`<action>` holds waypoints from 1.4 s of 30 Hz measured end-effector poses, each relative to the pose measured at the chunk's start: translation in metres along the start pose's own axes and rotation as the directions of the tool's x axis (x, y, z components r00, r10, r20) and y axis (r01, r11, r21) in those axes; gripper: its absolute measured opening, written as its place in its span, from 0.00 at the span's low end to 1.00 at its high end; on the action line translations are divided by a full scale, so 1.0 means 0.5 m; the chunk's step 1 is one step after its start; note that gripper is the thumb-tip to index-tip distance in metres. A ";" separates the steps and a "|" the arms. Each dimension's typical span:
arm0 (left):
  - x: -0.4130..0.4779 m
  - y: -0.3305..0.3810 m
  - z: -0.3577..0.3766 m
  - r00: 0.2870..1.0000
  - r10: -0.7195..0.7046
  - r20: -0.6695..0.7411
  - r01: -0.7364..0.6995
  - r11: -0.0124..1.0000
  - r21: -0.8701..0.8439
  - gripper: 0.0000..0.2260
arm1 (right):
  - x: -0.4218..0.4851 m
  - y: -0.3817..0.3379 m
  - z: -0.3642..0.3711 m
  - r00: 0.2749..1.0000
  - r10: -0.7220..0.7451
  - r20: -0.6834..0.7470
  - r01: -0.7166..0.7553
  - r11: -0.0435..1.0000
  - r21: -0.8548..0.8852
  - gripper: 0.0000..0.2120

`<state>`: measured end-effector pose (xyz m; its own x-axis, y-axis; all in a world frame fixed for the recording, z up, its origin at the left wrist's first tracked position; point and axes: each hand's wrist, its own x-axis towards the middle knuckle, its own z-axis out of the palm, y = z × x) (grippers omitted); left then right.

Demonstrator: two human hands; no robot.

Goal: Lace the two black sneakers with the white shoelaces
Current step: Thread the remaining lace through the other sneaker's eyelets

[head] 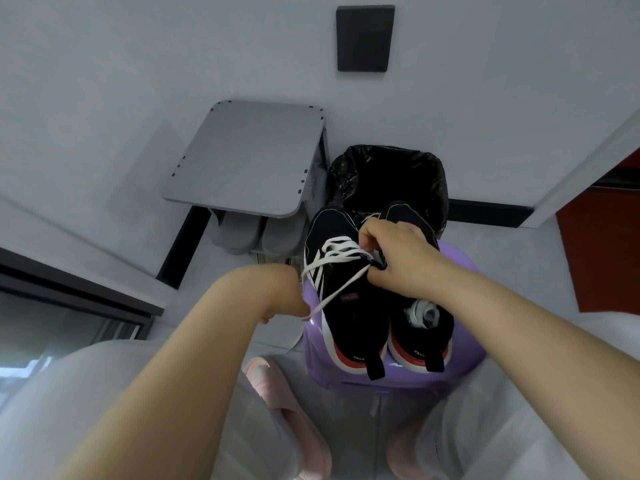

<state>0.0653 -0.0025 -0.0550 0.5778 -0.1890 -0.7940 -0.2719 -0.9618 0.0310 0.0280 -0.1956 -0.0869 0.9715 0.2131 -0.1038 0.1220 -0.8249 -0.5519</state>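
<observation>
Two black sneakers stand side by side on a purple stool (313, 337), toes pointing away from me. The left sneaker (349, 306) has a white shoelace (341, 249) threaded across its upper eyelets. One lace end runs down to my left hand (289, 306), which pinches it beside the stool; the fingers are mostly hidden behind the wrist. My right hand (394, 254) grips the other lace end over the tongue of the left sneaker. The right sneaker (420, 327) holds a bundled white shoelace (422, 313) in its opening.
A bin lined with a black bag (388, 174) stands just behind the stool. A grey shelf unit (249, 157) with grey slippers (239, 233) under it is at the back left. My knees and pink slippers (298, 420) are below.
</observation>
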 end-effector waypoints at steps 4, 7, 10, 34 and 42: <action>0.019 0.013 0.017 0.987 0.047 -0.154 -0.050 0.999 -0.015 0.26 | -0.005 -0.005 0.005 0.999 -0.014 -0.041 0.012 0.999 -0.038 0.14; 0.032 0.028 0.016 0.905 0.088 -0.416 -0.118 0.992 -0.047 0.17 | -0.013 -0.013 0.003 0.999 -0.051 -0.015 0.049 0.990 -0.130 0.14; 0.038 0.028 0.014 0.860 0.118 -0.496 -0.179 0.981 -0.077 0.09 | -0.026 -0.027 0.003 0.992 -0.118 0.054 0.128 0.958 -0.255 0.12; -0.108 -0.021 -0.052 0.673 -0.155 -0.723 -0.252 0.871 -0.421 0.11 | -0.102 -0.116 -0.047 0.983 0.180 -0.029 -0.142 0.857 0.495 0.07; -0.105 -0.024 -0.073 0.768 0.115 -0.631 -0.150 0.989 -0.001 0.21 | -0.112 -0.084 -0.095 0.988 0.132 -0.085 -0.077 0.879 0.470 0.08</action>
<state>0.0664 0.0120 0.0081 0.8973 -0.3809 -0.2230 -0.3544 -0.9229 0.1505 -0.0217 -0.1978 -0.0187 0.9928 0.0575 -0.1050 -0.0629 -0.4958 -0.8661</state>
